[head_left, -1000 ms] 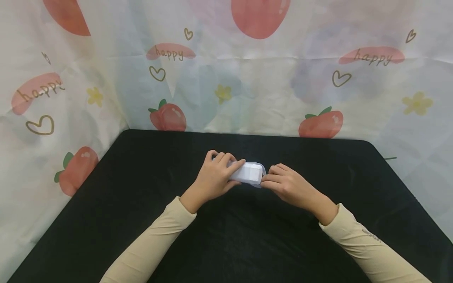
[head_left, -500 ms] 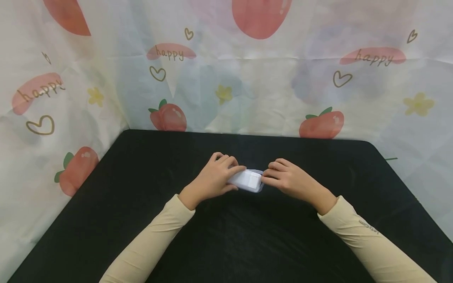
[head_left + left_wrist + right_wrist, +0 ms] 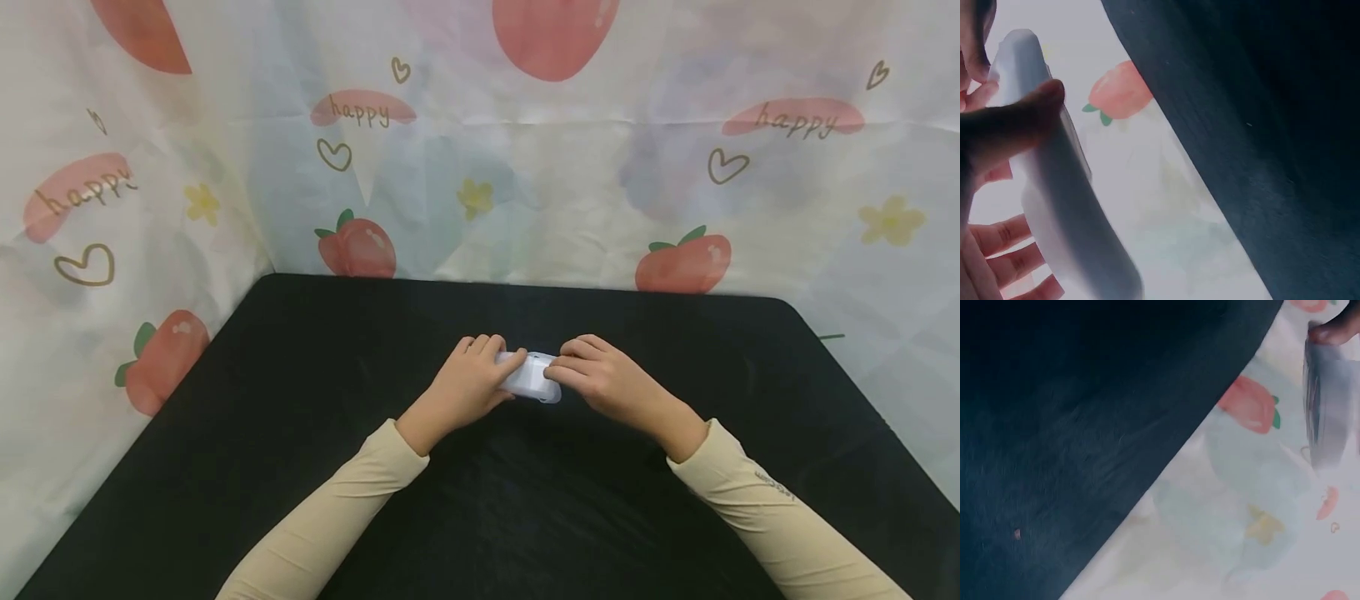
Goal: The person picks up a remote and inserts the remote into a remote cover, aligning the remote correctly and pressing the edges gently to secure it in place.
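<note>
A white oblong case (image 3: 531, 377) with rounded ends and a see-through edge is held up between both hands over the black table. My left hand (image 3: 474, 375) grips its left end, thumb across the near face and the other fingers behind. In the left wrist view the case (image 3: 1075, 194) slants down the left side, the thumb (image 3: 1022, 128) lying over it. My right hand (image 3: 600, 375) pinches the right end with its fingertips, which overlap the top face. The right wrist view catches only part of the case (image 3: 1334, 406) at its upper right edge, blurred.
The black table (image 3: 480, 517) spreads under both forearms, with rounded far corners. A pale cloth (image 3: 540, 183) printed with strawberries, hearts and the word "happy" hangs behind and at the sides.
My left hand has shifted right, bringing the hands closer together. The right fingertips have moved from the case's end onto its top face, and the loose clear edge there now shows less.
</note>
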A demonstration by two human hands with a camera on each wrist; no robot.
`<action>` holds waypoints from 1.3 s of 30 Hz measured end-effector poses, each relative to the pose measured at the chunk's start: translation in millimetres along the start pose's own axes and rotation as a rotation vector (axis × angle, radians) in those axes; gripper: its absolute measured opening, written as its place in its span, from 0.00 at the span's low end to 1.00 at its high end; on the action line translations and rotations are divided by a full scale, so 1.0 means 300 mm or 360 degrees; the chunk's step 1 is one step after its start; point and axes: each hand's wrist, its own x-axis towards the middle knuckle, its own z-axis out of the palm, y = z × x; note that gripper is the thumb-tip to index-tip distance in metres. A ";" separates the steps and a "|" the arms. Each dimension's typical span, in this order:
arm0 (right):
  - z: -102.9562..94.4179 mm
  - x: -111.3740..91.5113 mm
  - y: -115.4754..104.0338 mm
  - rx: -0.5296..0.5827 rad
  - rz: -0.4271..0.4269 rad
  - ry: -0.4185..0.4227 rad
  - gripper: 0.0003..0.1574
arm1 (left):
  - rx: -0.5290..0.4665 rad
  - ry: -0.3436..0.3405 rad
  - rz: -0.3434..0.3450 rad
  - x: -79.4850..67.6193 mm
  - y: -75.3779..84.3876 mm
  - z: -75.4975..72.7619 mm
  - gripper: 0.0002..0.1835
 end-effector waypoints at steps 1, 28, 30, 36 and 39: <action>-0.001 0.001 -0.004 0.0057 0.0061 0.0014 0.15 | 0.0009 0.0019 -0.0004 0.002 0.002 -0.002 0.31; 0.018 0.018 -0.041 0.0446 0.1244 0.0204 0.31 | 0.0122 0.0453 -0.0060 0.026 0.003 -0.015 0.31; 0.012 0.019 -0.042 0.0494 0.1290 0.0172 0.26 | 0.0140 0.0461 -0.0042 0.026 0.000 -0.016 0.31; -0.005 0.027 -0.036 0.0595 0.1276 0.0188 0.19 | 0.0190 0.0507 -0.0026 0.023 -0.012 -0.024 0.30; -0.009 0.030 -0.032 0.0639 0.1295 0.0180 0.18 | 0.0188 0.0526 -0.0024 0.022 -0.016 -0.026 0.30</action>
